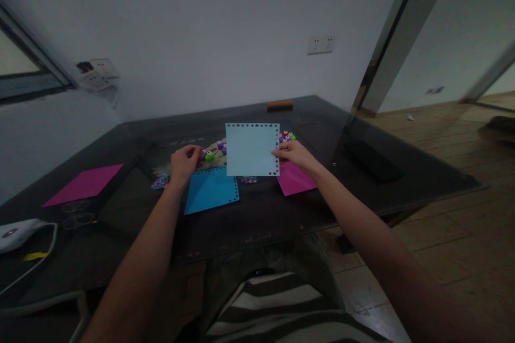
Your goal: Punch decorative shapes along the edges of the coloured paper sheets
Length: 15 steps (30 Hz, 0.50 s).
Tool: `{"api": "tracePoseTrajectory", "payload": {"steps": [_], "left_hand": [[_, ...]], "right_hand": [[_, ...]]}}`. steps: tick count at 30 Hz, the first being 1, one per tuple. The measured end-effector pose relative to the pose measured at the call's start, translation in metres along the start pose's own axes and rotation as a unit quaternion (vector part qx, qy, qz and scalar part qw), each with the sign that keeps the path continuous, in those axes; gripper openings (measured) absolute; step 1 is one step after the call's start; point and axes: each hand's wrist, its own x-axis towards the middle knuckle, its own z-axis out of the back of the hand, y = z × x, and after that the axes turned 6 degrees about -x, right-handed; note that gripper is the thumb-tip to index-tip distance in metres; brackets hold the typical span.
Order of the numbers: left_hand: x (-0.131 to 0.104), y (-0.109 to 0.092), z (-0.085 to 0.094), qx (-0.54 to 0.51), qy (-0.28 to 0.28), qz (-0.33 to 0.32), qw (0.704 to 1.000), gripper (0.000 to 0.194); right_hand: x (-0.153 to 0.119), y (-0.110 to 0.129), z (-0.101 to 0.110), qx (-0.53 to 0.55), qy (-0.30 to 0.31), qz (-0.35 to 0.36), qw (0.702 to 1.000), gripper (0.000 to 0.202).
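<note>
A pale blue-white square sheet (252,150) with small punched shapes along its top and right edges is held up over the table. My right hand (290,153) pinches its right edge. Curled closed beside the several coloured punches (209,156), my left hand (187,159) has fingertips near a purple one; what it holds, if anything, is too small to tell. Below lies a blue sheet (211,191) with holes along its edges. A pink sheet (296,179) lies under my right hand. More punches (287,136) show behind the pale sheet's right edge.
Another pink sheet (84,185) lies at the left of the dark table (249,225). A white device with a cable (20,233) sits at the far left. A black flat object (373,161) lies to the right, and an orange-brown roll (280,105) near the wall.
</note>
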Motion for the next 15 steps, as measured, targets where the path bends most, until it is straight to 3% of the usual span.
{"api": "tracePoseTrajectory", "payload": {"steps": [8, 12, 15], "left_hand": [[0.008, 0.04, 0.0, 0.046, -0.016, 0.065, 0.997, 0.03], [0.009, 0.056, 0.002, 0.024, -0.038, 0.137, 0.99, 0.031], [0.007, 0.062, -0.003, -0.012, -0.015, 0.165, 0.986, 0.033]], "right_hand": [[0.0, 0.001, 0.0, -0.02, -0.011, 0.001, 1.0, 0.024], [0.0, -0.001, 0.0, -0.027, -0.013, 0.006, 1.0, 0.027], [0.001, -0.002, 0.001, -0.022, -0.014, 0.008, 1.0, 0.027]]}}
